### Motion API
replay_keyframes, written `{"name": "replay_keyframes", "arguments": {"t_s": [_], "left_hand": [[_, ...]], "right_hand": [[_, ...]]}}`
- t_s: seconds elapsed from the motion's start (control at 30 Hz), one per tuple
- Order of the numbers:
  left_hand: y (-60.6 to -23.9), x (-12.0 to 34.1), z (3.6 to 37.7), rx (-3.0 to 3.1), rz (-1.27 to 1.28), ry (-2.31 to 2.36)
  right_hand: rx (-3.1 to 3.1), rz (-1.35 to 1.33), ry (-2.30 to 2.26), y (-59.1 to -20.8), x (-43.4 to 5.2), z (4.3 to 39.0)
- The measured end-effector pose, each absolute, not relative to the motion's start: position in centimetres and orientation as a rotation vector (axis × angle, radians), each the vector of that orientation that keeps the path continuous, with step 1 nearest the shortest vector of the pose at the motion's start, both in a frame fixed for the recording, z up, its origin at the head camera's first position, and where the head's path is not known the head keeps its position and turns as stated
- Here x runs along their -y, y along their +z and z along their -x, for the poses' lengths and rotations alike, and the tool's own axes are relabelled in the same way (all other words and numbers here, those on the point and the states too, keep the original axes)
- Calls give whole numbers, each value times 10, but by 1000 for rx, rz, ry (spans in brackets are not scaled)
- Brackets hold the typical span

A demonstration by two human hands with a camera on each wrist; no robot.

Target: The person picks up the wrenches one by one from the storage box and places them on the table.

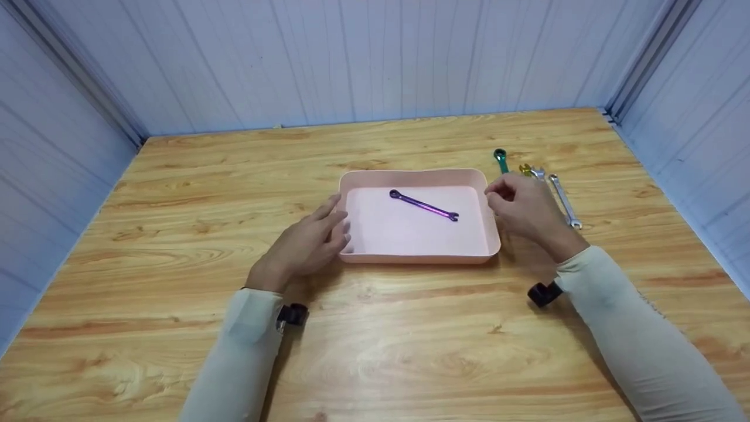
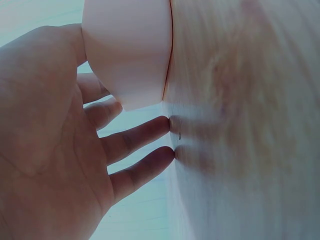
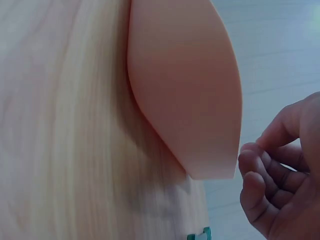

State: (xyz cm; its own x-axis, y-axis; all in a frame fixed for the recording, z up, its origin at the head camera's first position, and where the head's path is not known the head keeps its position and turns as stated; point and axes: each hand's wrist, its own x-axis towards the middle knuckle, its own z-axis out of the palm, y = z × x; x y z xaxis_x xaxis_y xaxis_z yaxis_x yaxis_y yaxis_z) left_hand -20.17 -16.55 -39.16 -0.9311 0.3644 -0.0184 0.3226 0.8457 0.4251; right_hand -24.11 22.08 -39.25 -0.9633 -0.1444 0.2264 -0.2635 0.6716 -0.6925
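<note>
A shallow pink tray sits on the wooden table with a purple combination wrench lying slantwise inside. My left hand rests against the tray's left side, thumb and fingers spread; in the left wrist view two fingertips touch the tabletop beside the tray wall. Just beyond the right rim is my right hand, its fingers curled with thumb and index tips together. Nothing shows between them in the right wrist view, where the tray's outer wall stands beside the fingertips.
Right of the tray lie a green wrench, a gold wrench and silver wrenches, one silver wrench nearly whole in view. My right hand partly hides the others. White panel walls enclose the table's back and sides.
</note>
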Motion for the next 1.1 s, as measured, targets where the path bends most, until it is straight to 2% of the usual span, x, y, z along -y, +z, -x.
{"name": "replay_keyframes", "arguments": {"t_s": [0.57, 0.93, 1.1], "left_hand": [[-388, 167, 199, -2903, -521, 603], [-390, 157, 207, -2897, -494, 601], [-393, 155, 208, -2896, -524, 612]], "right_hand": [[2786, -798, 1168, -391, -184, 221], [3160, -1094, 1084, -385, -165, 221], [3207, -1128, 1038, -386, -159, 225]]}}
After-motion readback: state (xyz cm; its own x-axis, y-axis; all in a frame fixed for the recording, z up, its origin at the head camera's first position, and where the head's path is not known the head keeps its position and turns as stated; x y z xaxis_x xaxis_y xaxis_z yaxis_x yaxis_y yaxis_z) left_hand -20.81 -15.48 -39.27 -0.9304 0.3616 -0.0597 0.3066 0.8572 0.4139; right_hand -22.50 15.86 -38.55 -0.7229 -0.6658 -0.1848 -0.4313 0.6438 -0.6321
